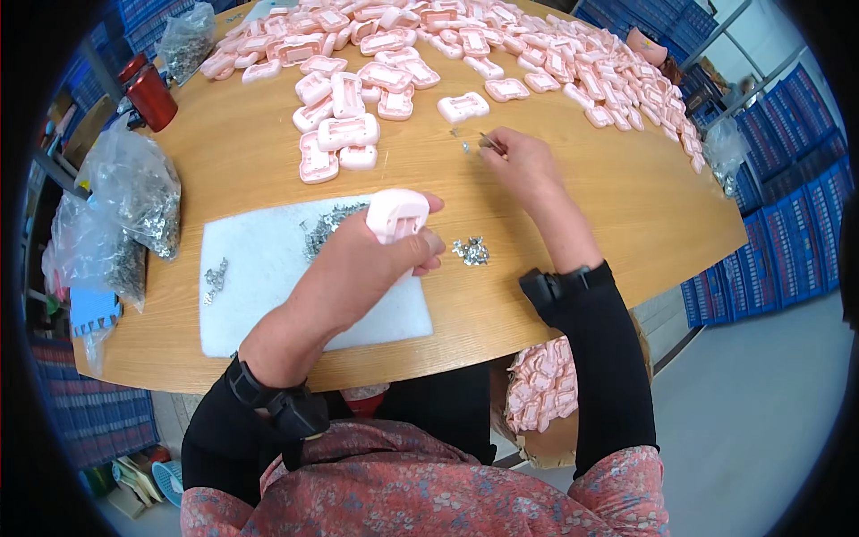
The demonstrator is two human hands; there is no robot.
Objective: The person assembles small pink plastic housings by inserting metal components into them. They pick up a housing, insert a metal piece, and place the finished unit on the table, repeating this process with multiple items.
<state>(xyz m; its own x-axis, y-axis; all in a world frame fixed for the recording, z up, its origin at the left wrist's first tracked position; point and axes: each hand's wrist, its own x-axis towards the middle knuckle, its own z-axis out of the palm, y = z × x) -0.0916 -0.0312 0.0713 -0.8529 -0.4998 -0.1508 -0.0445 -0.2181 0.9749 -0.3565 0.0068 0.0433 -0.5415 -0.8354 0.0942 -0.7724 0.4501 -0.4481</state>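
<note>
My left hand [358, 259] is wrapped round a pale pink plastic casing [396, 208], holding it above the white mat [250, 304] with its hollow side partly in view. To the right, my right hand [528, 170] is raised over the wooden table, thumb and forefinger pinched on a thin, dark metal piece [490, 142] too small to make out fully. A few tiny metal parts [464, 146] lie just left of those fingertips. Small silvery metal clips [472, 251] form a little heap right of the casing. Another heap of metal parts [324, 229] on the mat is partly hidden by my left hand.
Many pink casings [420, 40] cover the table's far side, with a small stack [347, 131] nearer. Clear bags of metal parts [134, 197] and a red flask [150, 97] stand at left. A carton of pink pieces [543, 385] sits below the front edge.
</note>
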